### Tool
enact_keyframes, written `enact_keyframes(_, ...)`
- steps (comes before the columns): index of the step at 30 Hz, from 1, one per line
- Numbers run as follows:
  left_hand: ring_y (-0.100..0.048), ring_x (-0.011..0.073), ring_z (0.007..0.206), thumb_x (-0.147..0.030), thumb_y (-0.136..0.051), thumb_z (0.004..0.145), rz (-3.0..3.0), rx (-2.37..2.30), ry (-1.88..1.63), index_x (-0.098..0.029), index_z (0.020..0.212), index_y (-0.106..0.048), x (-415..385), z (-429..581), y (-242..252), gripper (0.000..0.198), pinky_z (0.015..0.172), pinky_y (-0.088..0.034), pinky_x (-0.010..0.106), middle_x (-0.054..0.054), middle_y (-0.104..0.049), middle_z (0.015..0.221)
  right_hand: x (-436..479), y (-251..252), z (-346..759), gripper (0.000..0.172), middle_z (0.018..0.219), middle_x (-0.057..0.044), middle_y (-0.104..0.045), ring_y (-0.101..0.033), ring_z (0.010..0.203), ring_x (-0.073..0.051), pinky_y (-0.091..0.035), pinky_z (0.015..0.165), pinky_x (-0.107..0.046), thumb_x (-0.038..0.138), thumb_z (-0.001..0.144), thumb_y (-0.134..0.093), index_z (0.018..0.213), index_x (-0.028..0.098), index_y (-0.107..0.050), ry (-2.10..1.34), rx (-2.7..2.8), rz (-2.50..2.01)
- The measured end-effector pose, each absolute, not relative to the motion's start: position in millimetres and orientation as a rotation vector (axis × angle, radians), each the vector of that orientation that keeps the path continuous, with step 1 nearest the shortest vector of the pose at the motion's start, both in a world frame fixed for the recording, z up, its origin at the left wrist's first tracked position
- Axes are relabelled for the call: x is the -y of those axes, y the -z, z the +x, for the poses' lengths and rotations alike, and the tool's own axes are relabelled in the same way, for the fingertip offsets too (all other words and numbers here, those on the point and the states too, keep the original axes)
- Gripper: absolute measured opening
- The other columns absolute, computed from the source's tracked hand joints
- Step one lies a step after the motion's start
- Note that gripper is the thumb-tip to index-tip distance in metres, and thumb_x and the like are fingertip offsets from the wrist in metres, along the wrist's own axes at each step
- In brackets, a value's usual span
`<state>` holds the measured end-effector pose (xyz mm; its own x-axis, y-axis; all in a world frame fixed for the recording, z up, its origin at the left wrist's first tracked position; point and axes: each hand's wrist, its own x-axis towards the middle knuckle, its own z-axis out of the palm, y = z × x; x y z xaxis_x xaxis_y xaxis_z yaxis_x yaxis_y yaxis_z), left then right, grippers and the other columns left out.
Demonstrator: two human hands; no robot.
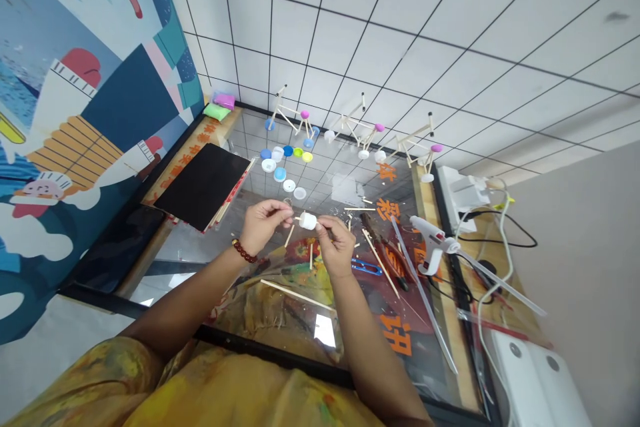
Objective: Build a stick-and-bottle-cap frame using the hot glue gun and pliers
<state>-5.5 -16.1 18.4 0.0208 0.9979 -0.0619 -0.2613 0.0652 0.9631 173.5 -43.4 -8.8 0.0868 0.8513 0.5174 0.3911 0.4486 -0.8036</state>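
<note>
Above the glass tabletop, my left hand and my right hand face each other with pinched fingers. Between them is a small white bottle-cap piece, with a short pale stick poking out of its left side. My left fingertips meet the stick's end; a thin curved thing shows just above them, too small to name. My right thumb and finger grip the right side of the white piece. Loose wooden sticks lie below the hands. White caps and coloured caps lie beyond them.
Several stick-and-cap models stand along the far edge. At right lie pliers, blue snips, a glue gun with cords and a clear glue stick. A black folder and clay packs are at left.
</note>
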Motion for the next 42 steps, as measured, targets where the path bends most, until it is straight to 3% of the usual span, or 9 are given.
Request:
enact_keyframes(6,-0.061,0.0108,0.053,-0.05,-0.057,0.088,1.077,-1.053,-1.216,-0.011,0.067,-0.066,12.8,-15.3,-22.4,0.045,0.051,-0.051,0.022,0.006,-0.067,0.064,45.2,5.4,173.8,0.013,0.081,-0.003,-0.064,-0.061,0.078,-0.017,-0.048,0.073,-0.031,0.025,0.092,-0.055,0.084,0.02,-0.064,-0.543,1.512,-1.17)
enact_keyframes(8,-0.066,0.0131,0.069,-0.046,-0.068,0.081,1.204,-1.007,-1.204,-0.012,0.084,-0.07,14.7,-13.6,-21.8,0.034,0.062,-0.055,0.023,0.009,-0.072,0.085,46.5,2.6,173.2,0.016,0.08,-0.003,-0.063,-0.06,0.076,-0.017,-0.047,0.071,-0.031,0.026,0.093,-0.053,0.083,0.02,-0.063,-0.56,1.529,-1.173)
enact_keyframes(10,-0.067,0.0171,0.091,-0.032,-0.084,0.065,1.338,-0.924,-1.184,-0.018,0.114,-0.067,16.8,-10.1,-19.6,0.054,0.075,-0.058,0.026,0.011,-0.067,0.115,47.8,0.0,172.2,0.017,0.079,-0.003,-0.063,-0.06,0.076,-0.017,-0.047,0.071,-0.031,0.028,0.094,-0.051,0.083,0.02,-0.063,-0.566,1.564,-1.158)
enact_keyframes(12,-0.066,0.0194,0.1,-0.024,-0.086,0.062,1.429,-0.864,-1.139,-0.021,0.122,-0.064,18.7,-6.7,-16.5,0.064,0.081,-0.058,0.028,0.012,-0.061,0.126,48.7,-0.6,171.6,0.019,0.079,-0.003,-0.063,-0.06,0.077,-0.018,-0.048,0.072,-0.032,0.029,0.094,-0.05,0.083,0.02,-0.063,-0.587,1.604,-1.134)
enact_keyframes(16,-0.068,0.0168,0.089,-0.024,-0.077,0.073,1.46,-0.959,-1.122,-0.016,0.104,-0.073,19.9,-4.1,-11.0,0.032,0.08,-0.058,0.028,0.01,-0.067,0.107,48.0,6.1,172.9,0.022,0.082,-0.004,-0.066,-0.062,0.075,-0.017,-0.05,0.071,-0.032,0.032,0.096,-0.048,0.091,0.021,-0.067,-0.624,1.528,-1.178)
enact_keyframes(21,-0.068,0.0172,0.086,-0.026,-0.08,0.07,1.363,-0.969,-1.123,-0.014,0.102,-0.072,18.1,-4.1,-6.4,0.035,0.081,-0.057,0.031,0.009,-0.068,0.102,44.8,11.5,173.4,0.017,0.086,-0.004,-0.067,-0.062,0.077,-0.016,-0.051,0.071,-0.031,0.029,0.089,-0.062,0.102,0.021,-0.069,-0.595,1.457,-1.169)
enact_keyframes(28,-0.066,0.0157,0.086,-0.024,-0.078,0.07,1.447,-0.946,-1.101,-0.014,0.105,-0.072,19.9,-2.2,-5.7,0.037,0.075,-0.057,0.027,0.011,-0.063,0.11,45.6,4.2,168.8,0.012,0.079,-0.002,-0.068,-0.061,0.073,-0.015,-0.049,0.068,-0.029,0.026,0.091,-0.059,0.088,0.021,-0.07,-0.563,1.562,-1.17)
enact_keyframes(37,-0.067,0.0183,0.082,-0.024,-0.073,0.075,1.543,-1.016,-1.112,-0.016,0.099,-0.072,24.7,-0.9,-6.9,0.026,0.077,-0.055,0.029,0.009,-0.072,0.095,47.0,7.0,168.7,0.014,0.08,-0.002,-0.067,-0.061,0.074,-0.016,-0.049,0.07,-0.029,0.028,0.092,-0.056,0.088,0.021,-0.067,-0.607,1.602,-1.187)
enact_keyframes(42,-0.067,0.0187,0.085,-0.029,-0.072,0.078,1.49,-0.989,-1.12,-0.017,0.11,-0.071,24.3,-0.8,-7.4,0.034,0.076,-0.056,0.03,0.01,-0.068,0.1,47.1,6.1,167.8,0.031,0.098,-0.006,-0.065,-0.061,0.077,-0.016,-0.053,0.074,-0.032,0.03,0.088,-0.062,0.118,0.022,-0.061,-0.633,1.621,-1.113)
